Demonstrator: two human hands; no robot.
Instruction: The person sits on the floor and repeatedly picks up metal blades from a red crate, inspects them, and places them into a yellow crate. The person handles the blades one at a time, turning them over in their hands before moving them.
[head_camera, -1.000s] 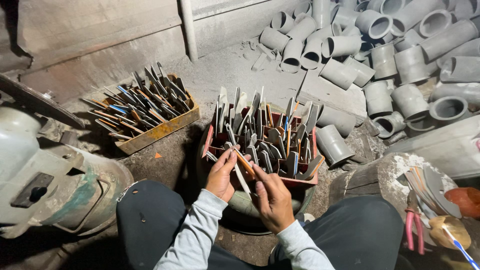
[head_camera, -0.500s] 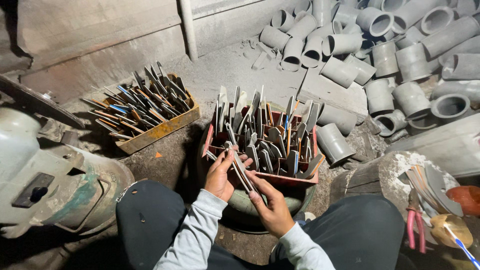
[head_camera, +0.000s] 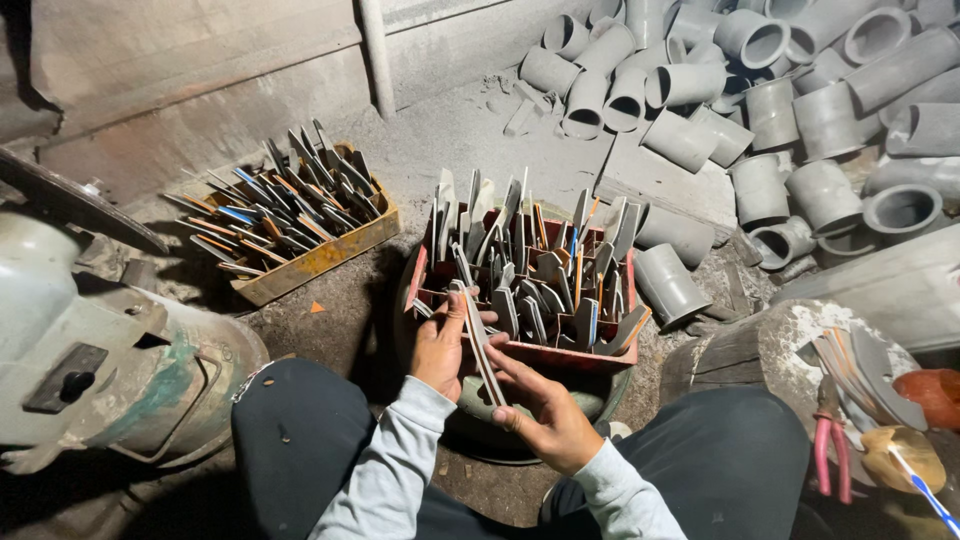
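Left hand fingers pinch upper end of flat metal strip; right hand fingers curl under lower end, bracing it. Two-point hold keeps strip steady, slanted edge-up for viewing. Strip sits at near-left edge of red crate. Crate packed with similar blanks standing on end, easy to pull one by one. Yellow tray far left holds more, lying slanted. Grey pipe sections heaped far right. Grinder housing near left.

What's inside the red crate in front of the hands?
The red crate is packed with flat grey metal blades standing on edge, some with orange or blue edges. Its floor and the blades' lower ends are hidden.
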